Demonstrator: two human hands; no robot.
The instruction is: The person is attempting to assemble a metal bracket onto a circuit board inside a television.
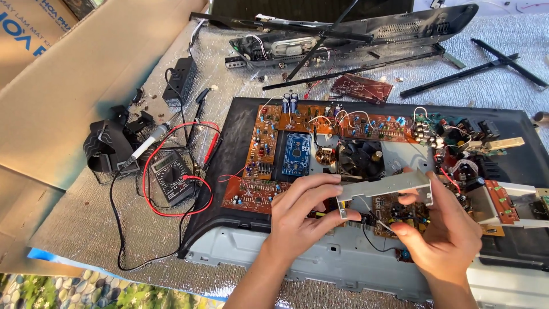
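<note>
My left hand (306, 213) and my right hand (443, 229) together hold a long grey metal bracket (384, 187) above an opened flat electronic device (240, 149). The left fingers pinch its left end, the right fingers grip its right end. Under the bracket lie brown circuit boards (255, 194), a small blue board (296, 153) and a black fan (358, 158). A thin black wire (372, 243) runs down below the bracket between my hands.
A black multimeter (171, 177) with red and black leads lies left of the device, beside a soldering iron (143, 146) and a black power adapter (180, 80). A cardboard sheet (74, 86) borders the left. A dismantled black housing (366, 31) and metal strips lie at the back.
</note>
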